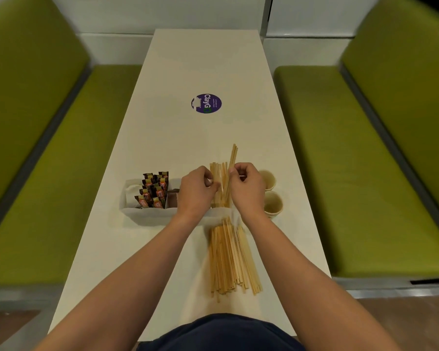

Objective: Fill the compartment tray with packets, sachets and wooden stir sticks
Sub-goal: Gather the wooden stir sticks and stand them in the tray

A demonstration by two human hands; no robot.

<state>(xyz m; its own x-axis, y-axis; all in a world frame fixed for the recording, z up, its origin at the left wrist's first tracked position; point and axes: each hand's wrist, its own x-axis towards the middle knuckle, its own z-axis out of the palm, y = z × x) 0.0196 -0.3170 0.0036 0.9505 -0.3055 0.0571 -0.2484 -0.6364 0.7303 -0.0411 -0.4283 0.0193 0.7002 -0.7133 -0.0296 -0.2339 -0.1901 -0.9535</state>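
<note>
A white compartment tray (147,214) sits on the table in front of me. Its left part holds several brown and orange packets (153,189) standing upright, and a brown sachet (173,197) shows beside them. Wooden stir sticks (219,179) stand in the tray's right compartment. My left hand (197,191) pinches the left side of that bunch. My right hand (246,186) grips a few taller sticks (233,154) that rise above the others. A loose pile of stir sticks (228,259) lies on the table just in front of the tray.
Two small paper cups (273,203) stand right of the tray, close to my right hand. A round purple sticker (206,103) marks the white table (200,67) further away. Green benches (365,160) run along both sides.
</note>
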